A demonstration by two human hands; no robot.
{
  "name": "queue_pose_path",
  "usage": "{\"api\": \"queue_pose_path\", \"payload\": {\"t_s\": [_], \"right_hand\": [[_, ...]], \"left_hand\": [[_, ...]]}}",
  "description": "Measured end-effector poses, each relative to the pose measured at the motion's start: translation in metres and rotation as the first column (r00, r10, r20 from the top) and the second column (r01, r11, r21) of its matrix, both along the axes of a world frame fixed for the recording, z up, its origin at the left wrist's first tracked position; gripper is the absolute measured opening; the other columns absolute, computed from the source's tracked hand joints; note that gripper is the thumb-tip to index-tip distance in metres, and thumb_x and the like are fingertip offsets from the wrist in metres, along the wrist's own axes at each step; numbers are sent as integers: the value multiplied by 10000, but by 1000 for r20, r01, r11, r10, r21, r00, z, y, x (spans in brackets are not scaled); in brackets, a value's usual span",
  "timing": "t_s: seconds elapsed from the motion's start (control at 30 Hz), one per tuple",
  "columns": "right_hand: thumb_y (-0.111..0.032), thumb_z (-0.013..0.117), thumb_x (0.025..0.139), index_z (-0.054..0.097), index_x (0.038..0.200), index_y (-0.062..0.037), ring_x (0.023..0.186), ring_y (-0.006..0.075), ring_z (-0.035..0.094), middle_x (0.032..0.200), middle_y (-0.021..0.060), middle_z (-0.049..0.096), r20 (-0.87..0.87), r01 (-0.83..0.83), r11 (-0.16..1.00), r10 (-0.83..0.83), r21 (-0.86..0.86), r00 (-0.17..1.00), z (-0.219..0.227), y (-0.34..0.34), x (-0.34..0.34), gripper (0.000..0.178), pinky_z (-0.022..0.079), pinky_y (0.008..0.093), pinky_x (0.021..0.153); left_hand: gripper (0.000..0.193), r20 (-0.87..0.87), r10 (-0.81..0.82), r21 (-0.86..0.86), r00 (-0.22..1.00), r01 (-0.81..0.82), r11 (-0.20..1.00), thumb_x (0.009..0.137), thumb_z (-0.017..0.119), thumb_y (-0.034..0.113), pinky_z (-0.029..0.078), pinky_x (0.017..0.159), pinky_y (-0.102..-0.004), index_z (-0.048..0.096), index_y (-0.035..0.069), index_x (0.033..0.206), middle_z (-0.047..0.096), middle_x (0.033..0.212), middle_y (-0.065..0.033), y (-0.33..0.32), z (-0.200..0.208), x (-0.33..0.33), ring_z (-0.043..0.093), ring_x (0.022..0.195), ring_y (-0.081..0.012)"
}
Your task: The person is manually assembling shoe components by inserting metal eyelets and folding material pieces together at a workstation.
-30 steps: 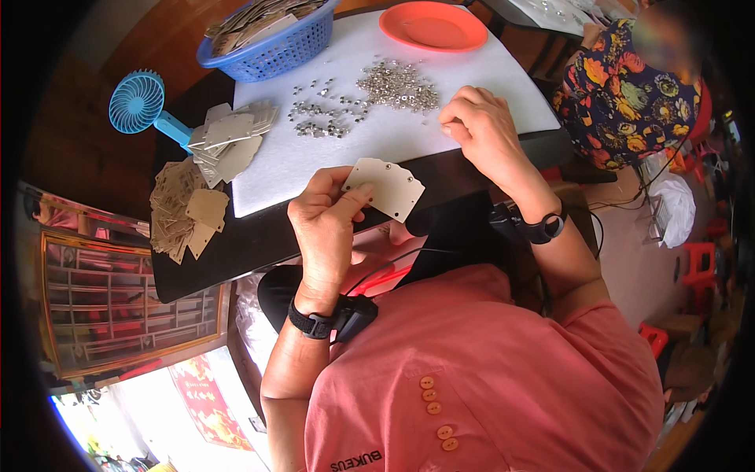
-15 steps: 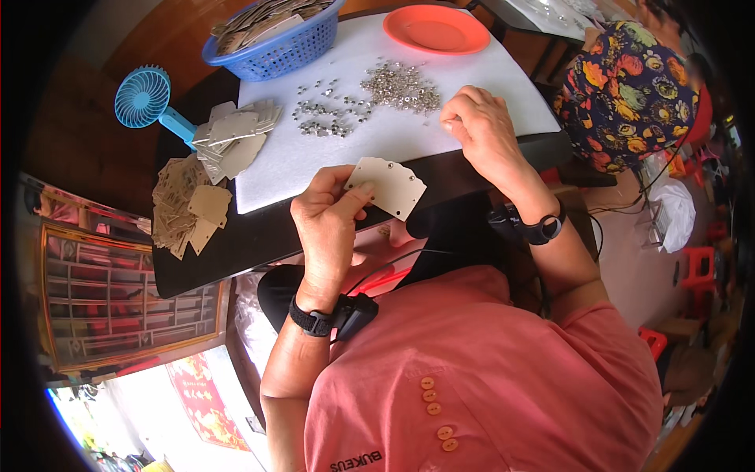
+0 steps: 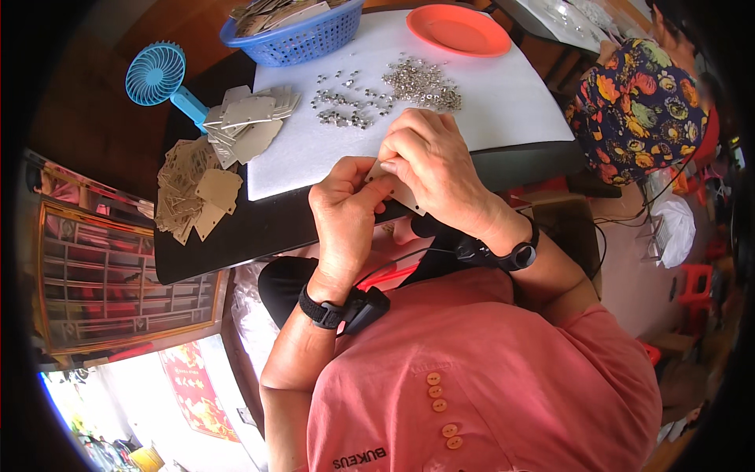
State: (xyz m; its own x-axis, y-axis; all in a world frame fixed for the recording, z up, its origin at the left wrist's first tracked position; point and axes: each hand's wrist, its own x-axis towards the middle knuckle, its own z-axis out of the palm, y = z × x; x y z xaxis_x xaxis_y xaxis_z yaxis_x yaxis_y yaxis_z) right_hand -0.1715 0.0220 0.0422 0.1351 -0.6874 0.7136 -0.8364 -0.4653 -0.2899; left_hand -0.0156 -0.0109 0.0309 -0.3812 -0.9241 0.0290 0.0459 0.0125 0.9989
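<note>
My left hand (image 3: 346, 206) grips a pale grey card-like plate (image 3: 410, 200) with small holes along its edges, thumb on top, just off the table's near edge. Over that plate, my right hand (image 3: 436, 165) is closed in a pinch at its upper part. Whatever the right fingertips hold is hidden behind them. Beyond my hands lie a dense heap of small silvery metal pieces (image 3: 425, 82) and a looser scatter of shiny metal pieces (image 3: 346, 116). To the left are a stack of pale plates (image 3: 250, 132) and a messier pile of plates (image 3: 182, 189).
A white sheet (image 3: 275, 171) covers much of the black table (image 3: 236, 248). At the back stand a blue basket (image 3: 307, 43) filled with plates and a red-orange dish (image 3: 456, 31). A blue handheld fan (image 3: 156, 75) lies at left. Another person in flowered fabric (image 3: 637, 110) is at right.
My right hand has come left and down from above the sheet to the plate, and now covers much of it. My left hand still holds the plate. The view has shifted slightly.
</note>
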Motion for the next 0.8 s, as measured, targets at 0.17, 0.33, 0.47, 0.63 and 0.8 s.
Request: {"api": "queue_pose_path", "payload": {"t_s": [0.17, 0.33, 0.47, 0.63, 0.8], "right_hand": [[-31, 693, 776, 572, 884, -108, 926, 240, 560, 914, 19, 560, 0, 19, 1000, -19, -2, 1000, -5, -3, 2, 180, 386, 399, 824], [-24, 689, 778, 566, 900, -111, 888, 238, 577, 901, 15, 570, 43, 24, 999, -25, 25, 999, -7, -5, 5, 194, 385, 390, 810], [-21, 651, 859, 578, 946, -62, 846, 208, 602, 924, 40, 605, 295, -131, 977, 78, 166, 952, -11, -8, 0, 121, 440, 349, 775], [-28, 617, 936, 589, 967, -9, 806, 89, 573, 910, 36, 617, 536, -356, 888, 157, 291, 829, 0, -5, -8, 46, 476, 238, 726], [-25, 622, 931, 586, 953, 0, 792, 90, 548, 879, 24, 594, 694, -417, 882, 159, 220, 703, 0, 3, -10, 49, 461, 239, 730]], "left_hand": [[116, -21, -4, -16, 1000, 3, 1000, 846, 694, -12, 454, 557, -197, 688, -22, 961, 665, 756, -13, -1, -3, 0, 535, 610, -39], [107, -21, -3, -27, 1000, 2, 1000, 845, 694, -9, 446, 554, -198, 685, -18, 950, 656, 741, -11, 0, -3, 2, 526, 606, -38], [107, -22, -7, -17, 1000, 7, 1000, 843, 693, -10, 446, 552, -200, 685, -17, 949, 651, 731, -10, 0, -3, 2, 525, 605, -39], [117, 30, 4, 45, 1000, -6, 999, 843, 728, 17, 452, 563, -203, 686, -15, 948, 653, 731, -8, 2, 7, 3, 539, 625, -41], [129, 52, -18, -123, 999, 24, 992, 860, 735, 34, 423, 543, -188, 693, -7, 975, 665, 729, -6, 10, 8, 5, 540, 611, -33]]}}
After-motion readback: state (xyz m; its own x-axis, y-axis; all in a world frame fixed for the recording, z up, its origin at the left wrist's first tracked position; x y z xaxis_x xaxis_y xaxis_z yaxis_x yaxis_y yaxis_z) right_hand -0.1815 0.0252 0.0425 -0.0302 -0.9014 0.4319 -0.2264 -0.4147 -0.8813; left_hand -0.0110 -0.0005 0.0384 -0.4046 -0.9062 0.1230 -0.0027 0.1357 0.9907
